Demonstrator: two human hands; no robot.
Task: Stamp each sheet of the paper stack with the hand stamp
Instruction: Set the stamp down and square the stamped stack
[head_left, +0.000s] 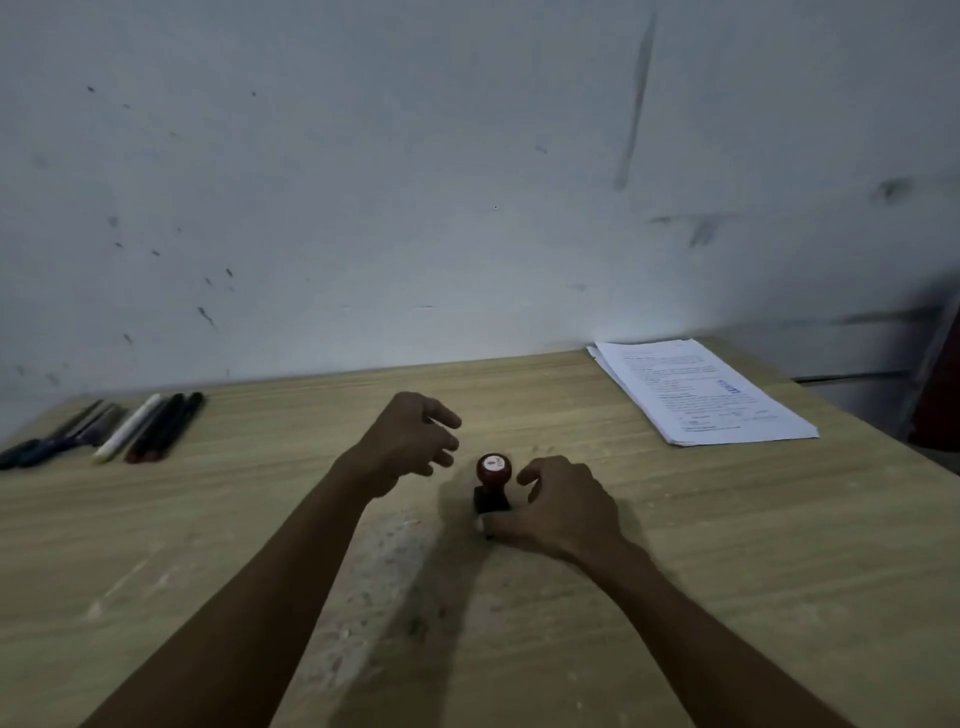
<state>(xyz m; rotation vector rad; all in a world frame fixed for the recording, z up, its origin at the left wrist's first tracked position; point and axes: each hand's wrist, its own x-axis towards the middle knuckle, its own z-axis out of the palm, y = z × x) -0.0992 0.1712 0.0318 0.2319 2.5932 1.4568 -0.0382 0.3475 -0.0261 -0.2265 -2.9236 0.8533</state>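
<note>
Red-knobbed hand stamp (492, 480) upright on table (727, 545), right hand (558, 506) grip loosely curled beside it, thumb at base, left hand (410, 439) released

One camera only here, worn on the person's head, looking forward and down across the bench (727, 571) toward the wall (415, 156) behind it. It's a wide-angle view: the bench's far edge bows and the wall fills the whole upper half. Both forearms run in from the bottom edge, so the lens sits close above and just behind them, with the left hand (410, 436) and right hand (561, 504) near mid-frame. The hand stamp (493, 480) stands almost dead centre. Pens (140, 428) lie far left, the paper stack (701, 389) far right, both toward the back edge. No second view shares the scene.
</note>
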